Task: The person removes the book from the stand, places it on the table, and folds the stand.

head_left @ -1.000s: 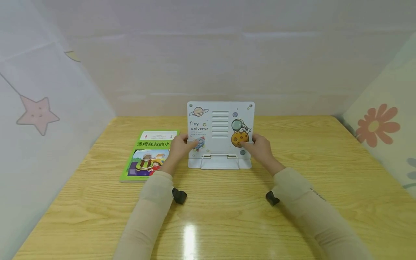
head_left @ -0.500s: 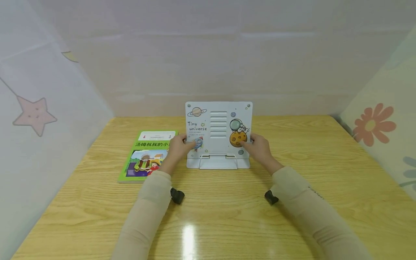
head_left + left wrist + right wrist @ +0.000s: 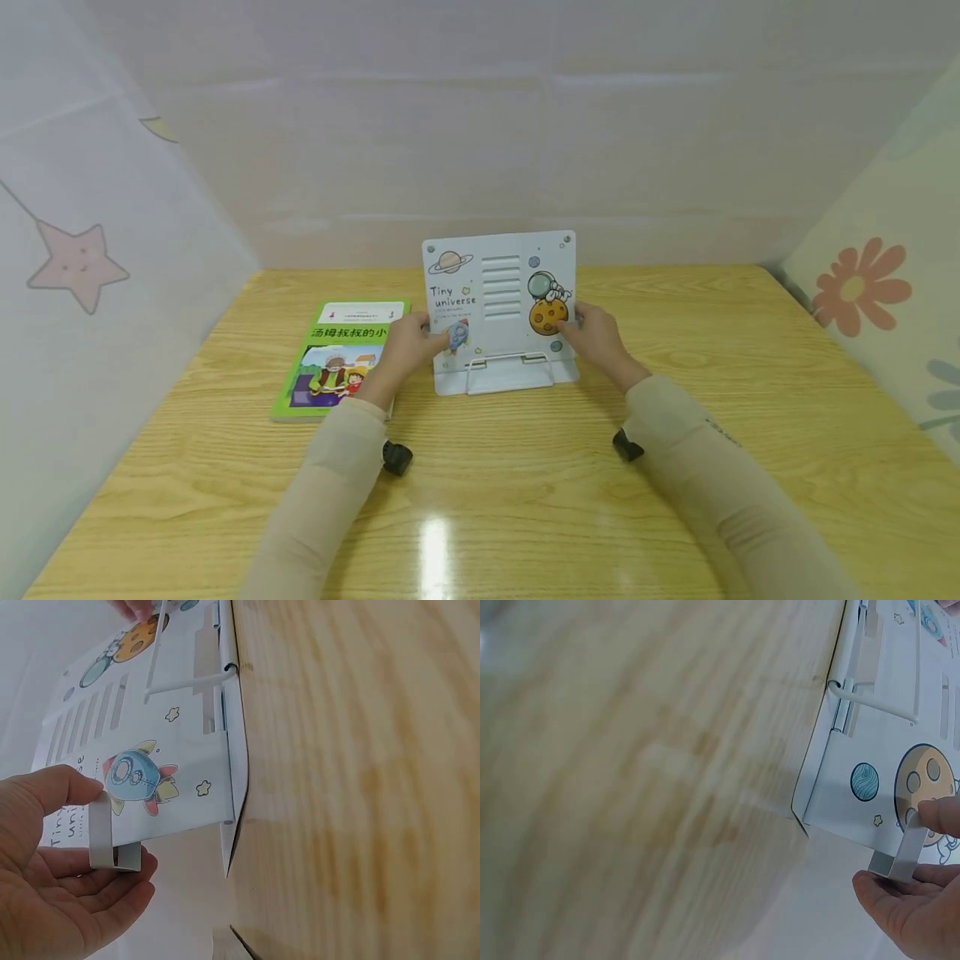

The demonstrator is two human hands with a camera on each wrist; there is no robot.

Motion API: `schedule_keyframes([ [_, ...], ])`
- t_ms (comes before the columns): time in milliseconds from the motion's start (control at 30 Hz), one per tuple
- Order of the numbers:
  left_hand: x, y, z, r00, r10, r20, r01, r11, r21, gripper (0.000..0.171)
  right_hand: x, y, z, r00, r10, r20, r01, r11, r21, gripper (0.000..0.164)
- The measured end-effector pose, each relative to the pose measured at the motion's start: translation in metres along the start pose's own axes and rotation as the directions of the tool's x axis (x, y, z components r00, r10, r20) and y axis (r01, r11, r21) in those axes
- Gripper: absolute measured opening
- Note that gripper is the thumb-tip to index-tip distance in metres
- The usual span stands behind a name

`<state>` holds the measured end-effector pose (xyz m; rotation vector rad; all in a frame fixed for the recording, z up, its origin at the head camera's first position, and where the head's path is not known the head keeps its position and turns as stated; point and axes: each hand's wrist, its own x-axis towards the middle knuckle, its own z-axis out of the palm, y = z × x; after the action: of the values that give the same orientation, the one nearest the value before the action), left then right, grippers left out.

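A white book stand point(image 3: 502, 337) with space drawings and slots stands upright near the table's middle, slightly skewed, its left side closer to me. My left hand point(image 3: 405, 354) holds its left edge. In the left wrist view, the thumb presses a white side clip point(image 3: 100, 829), with the fingers curled behind it. My right hand point(image 3: 602, 342) grips the opposite edge; the right wrist view has its thumb and fingers pinching the other clip point(image 3: 909, 851). A wire page holder point(image 3: 510, 387) crosses the lower front. The stand's back is hidden.
A green-covered picture book point(image 3: 341, 333) lies flat left of the stand, partly behind my left hand. The wooden table point(image 3: 510, 467) reaches back to a pale cloth wall point(image 3: 480, 150). Patterned cloth panels flank both sides.
The stand has turned from facing straight on to slightly skewed, its left side drawn nearer and its right side pushed back. Both hands have kept hold. The book has stayed put.
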<state>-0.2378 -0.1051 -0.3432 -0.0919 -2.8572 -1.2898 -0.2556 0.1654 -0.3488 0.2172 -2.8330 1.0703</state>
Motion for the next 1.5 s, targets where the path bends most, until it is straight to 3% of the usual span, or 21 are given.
schedule_keyframes([
  [433, -0.012, 0.002, 0.000, 1.000, 0.016, 0.016, -0.017, 0.999, 0.029, 0.029, 0.013, 0.003, -0.005, 0.996, 0.001, 0.085, -0.003, 1.000, 0.022, 0.050],
  [667, -0.022, 0.006, -0.002, 0.999, -0.003, 0.037, 0.001, 0.999, 0.042, 0.028, 0.019, 0.000, -0.005, 0.993, -0.029, 0.111, 0.025, 0.999, 0.038, 0.045],
  [1033, -0.038, 0.008, -0.002, 0.998, 0.054, 0.027, -0.054, 0.998, 0.027, 0.024, 0.026, -0.003, -0.003, 0.991, -0.013, 0.133, 0.007, 0.999, 0.043, 0.046],
  [1333, -0.044, 0.007, -0.008, 0.991, 0.135, 0.019, -0.136, 0.990, 0.048, 0.018, 0.034, -0.006, -0.002, 0.989, -0.004, 0.146, -0.002, 0.999, 0.041, 0.045],
  [1500, -0.045, 0.003, -0.010, 0.990, 0.143, 0.020, -0.143, 0.990, 0.010, 0.018, 0.038, -0.012, 0.001, 0.989, 0.000, 0.147, -0.006, 0.999, 0.042, 0.046],
])
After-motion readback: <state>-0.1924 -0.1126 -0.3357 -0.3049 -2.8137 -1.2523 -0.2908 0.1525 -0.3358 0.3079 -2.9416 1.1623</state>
